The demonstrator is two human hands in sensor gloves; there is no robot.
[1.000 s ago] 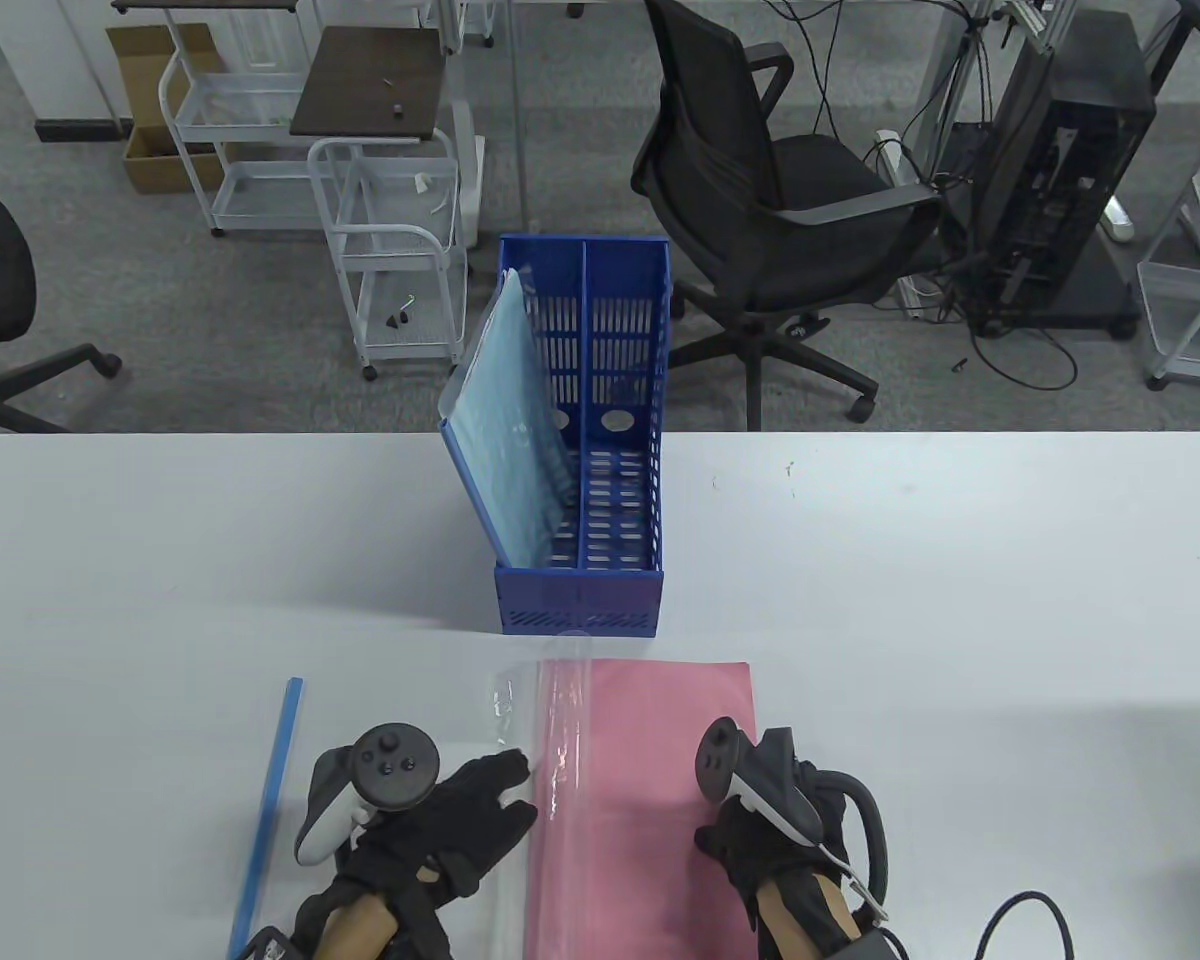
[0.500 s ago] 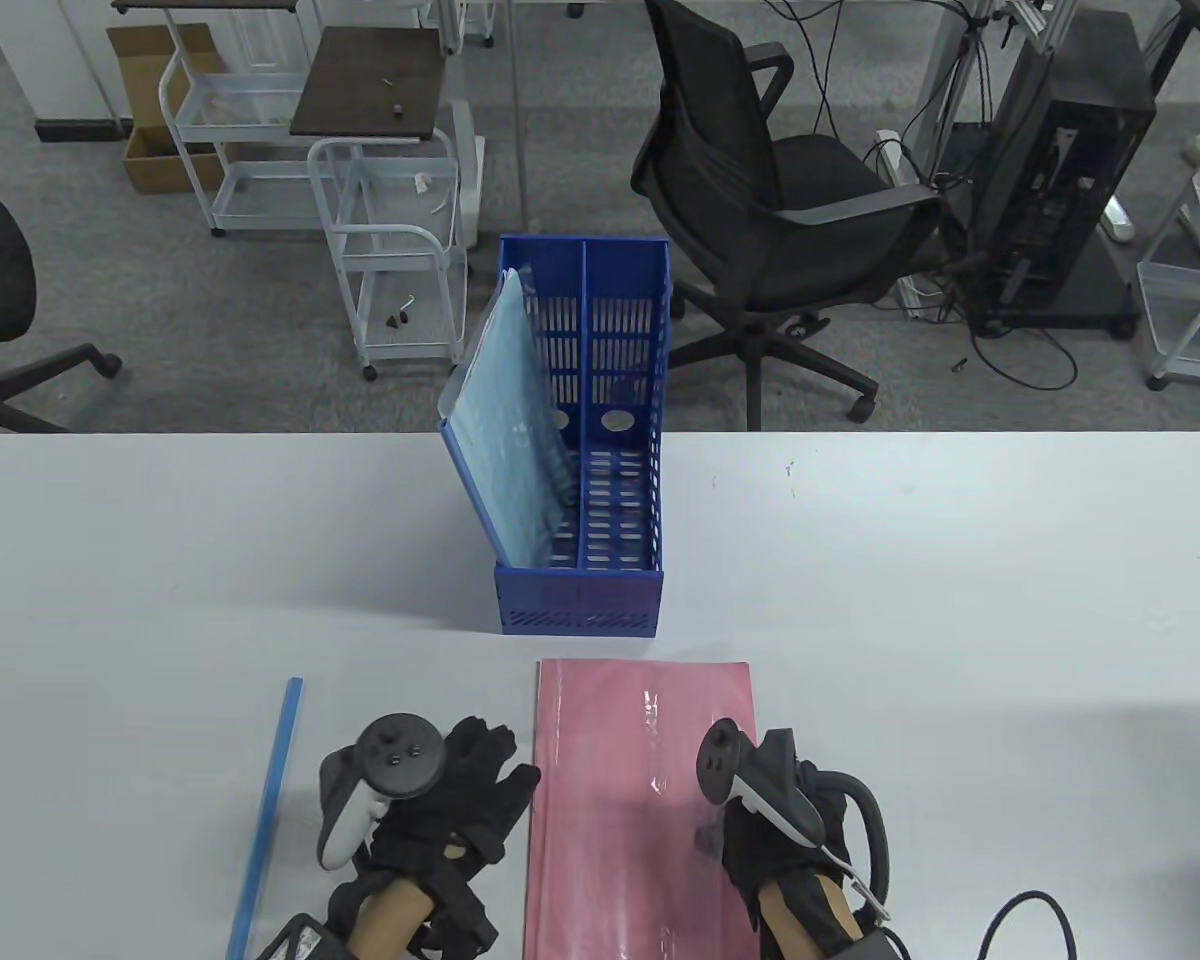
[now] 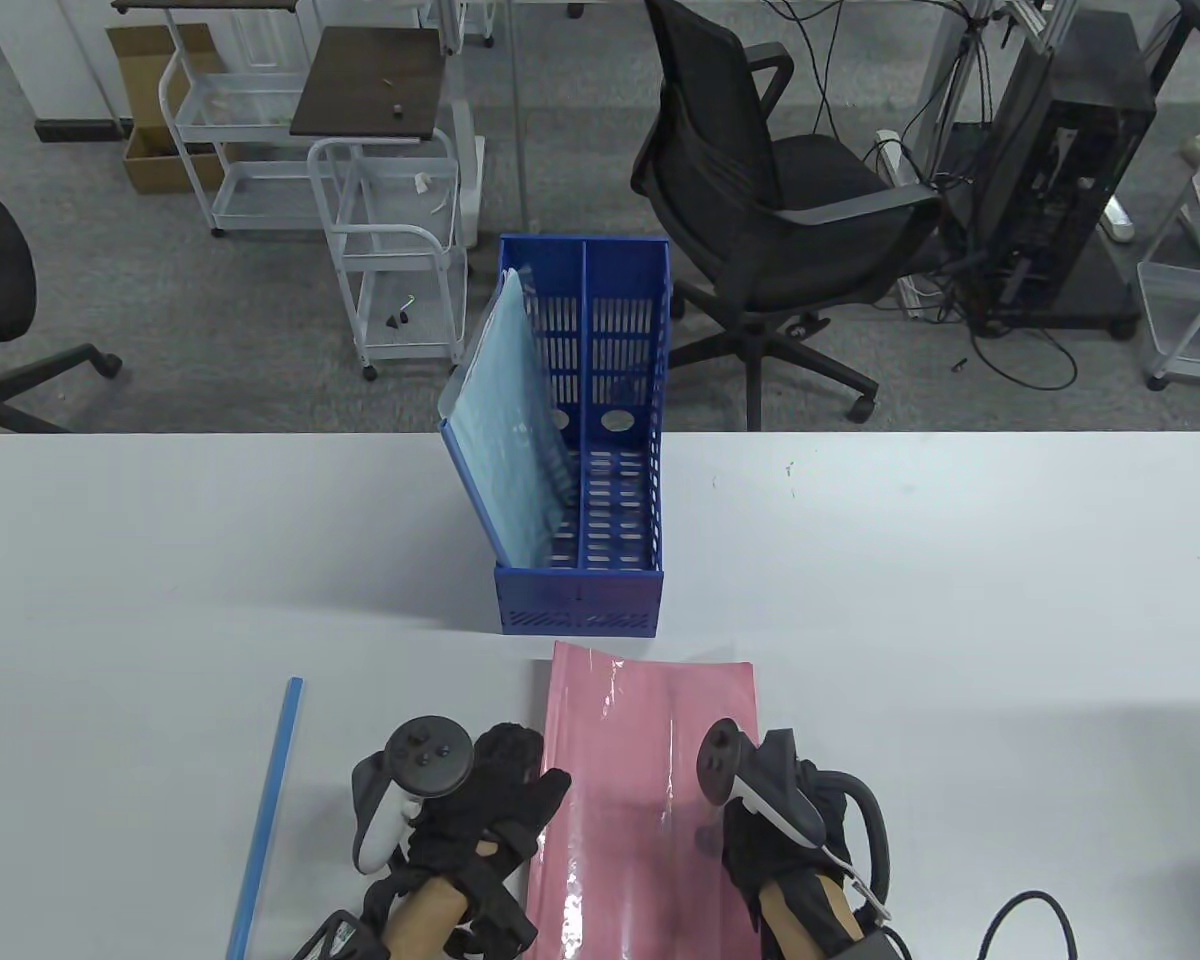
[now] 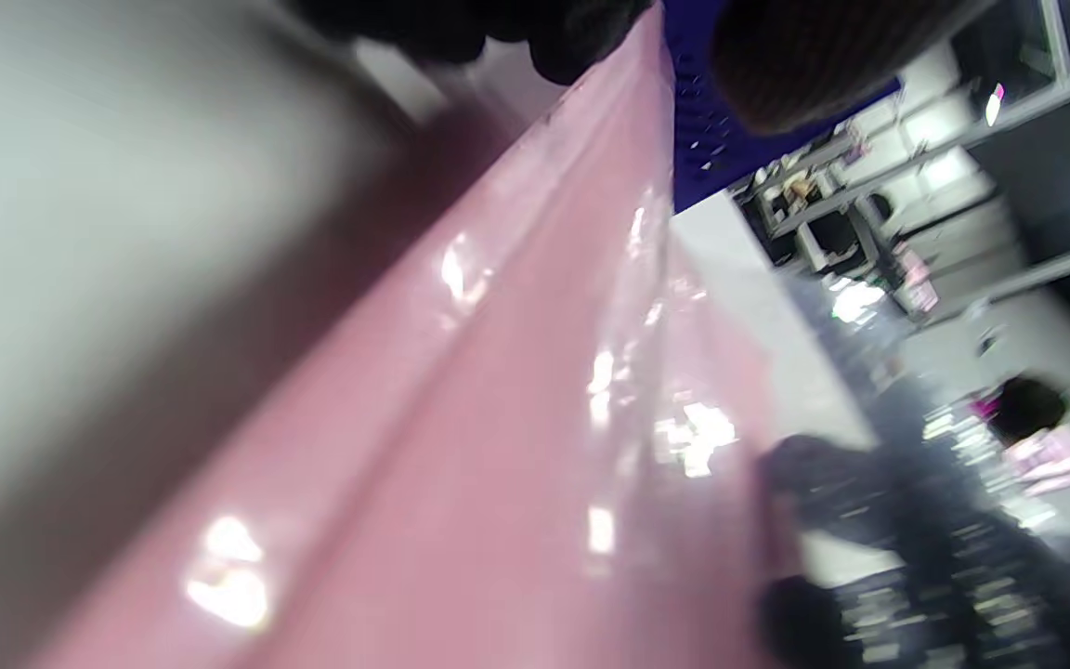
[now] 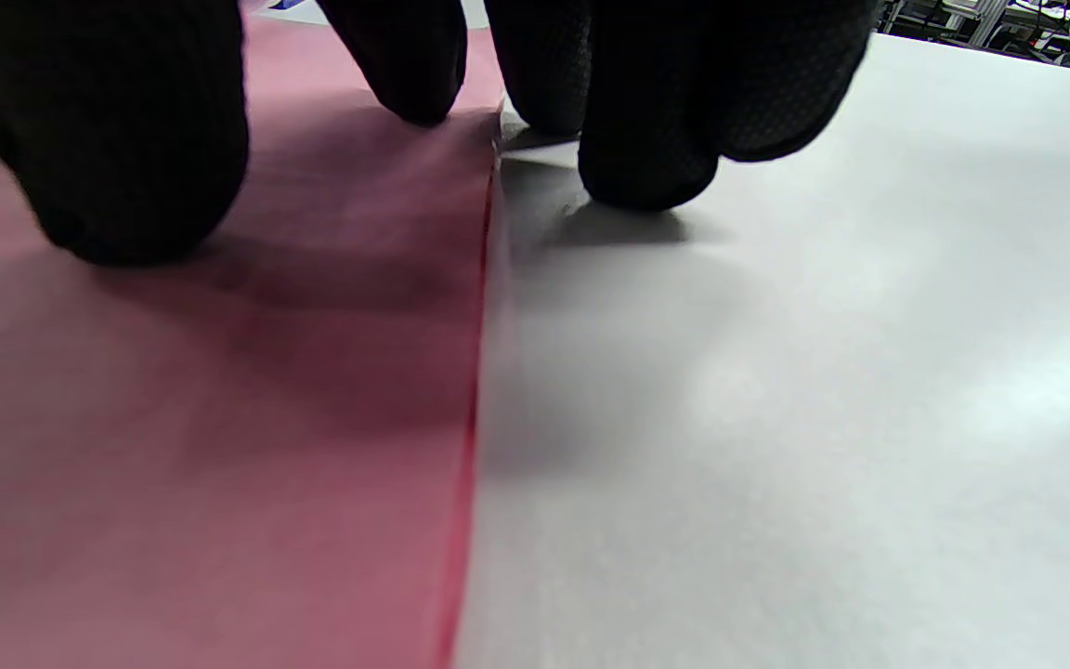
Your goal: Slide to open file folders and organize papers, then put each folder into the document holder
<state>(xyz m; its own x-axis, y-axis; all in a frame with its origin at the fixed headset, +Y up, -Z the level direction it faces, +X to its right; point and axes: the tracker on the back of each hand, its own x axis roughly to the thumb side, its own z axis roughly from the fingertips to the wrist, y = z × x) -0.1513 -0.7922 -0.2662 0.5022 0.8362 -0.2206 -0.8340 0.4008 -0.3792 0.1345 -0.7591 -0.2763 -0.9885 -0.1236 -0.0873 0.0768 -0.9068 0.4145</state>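
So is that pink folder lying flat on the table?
Not quite: the pink folder has its left edge lifted by the left hand, bowing the far end upward.

It looked like an office or lab: grey carpet (image 3: 260,330), a black swivel chair (image 3: 760,190), white wire carts (image 3: 390,250), a computer tower (image 3: 1060,170) with trailing cables, and a white table (image 3: 960,560).

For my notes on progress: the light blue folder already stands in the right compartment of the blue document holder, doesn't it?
Not quite: the light blue folder stands in the left compartment of the blue document holder, leaning against its left wall. The right compartment holds nothing, as the table view shows.
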